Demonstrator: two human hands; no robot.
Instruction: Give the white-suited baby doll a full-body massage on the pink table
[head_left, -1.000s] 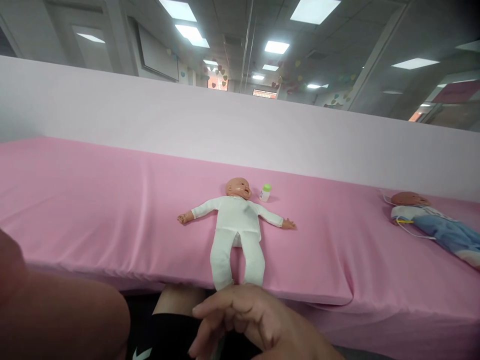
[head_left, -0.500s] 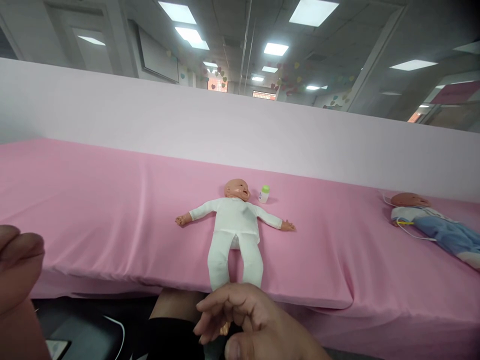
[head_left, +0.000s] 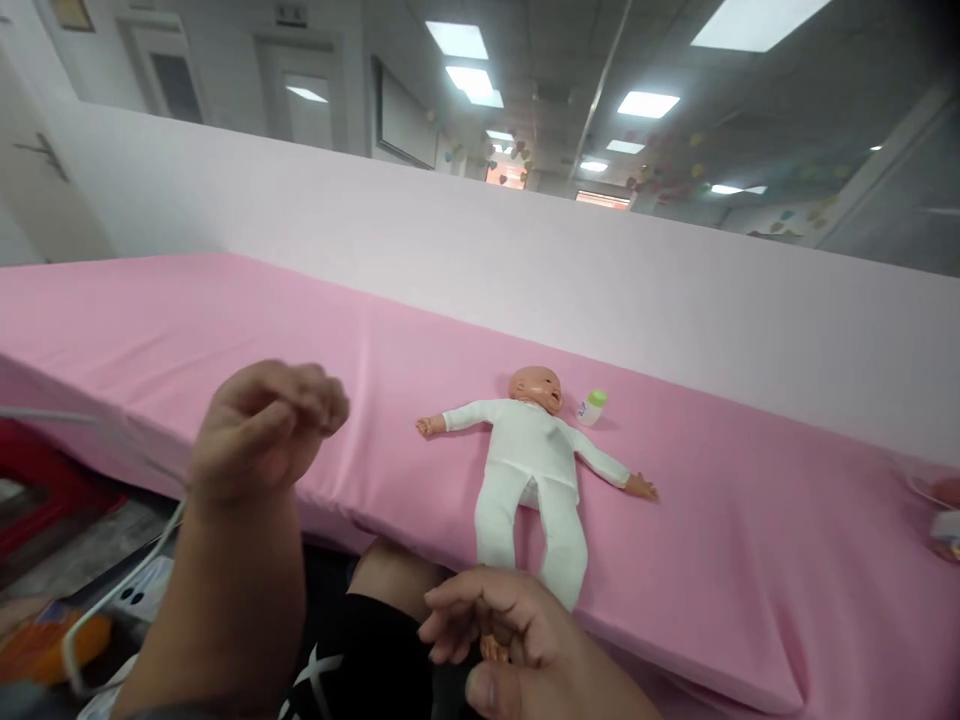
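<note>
A baby doll in a white suit lies face up on a pink mattress, arms spread, legs reaching the near edge. My right hand is low at that edge, its fingers curled around one bare foot of the doll. My left hand is raised left of the doll, blurred, fingers curled in with nothing visible in them. A thin white cable runs past its wrist. A small white bottle with a green cap stands by the doll's head.
A pale pink partition stands behind the mattress. Part of a second doll shows at the right edge. A red stool, a white device and an orange object are low on the left. My knee in black shorts is below.
The view has swung left and down. My left hand has risen from the lower left corner to in front of the mattress. My right hand stays at the doll's feet.
</note>
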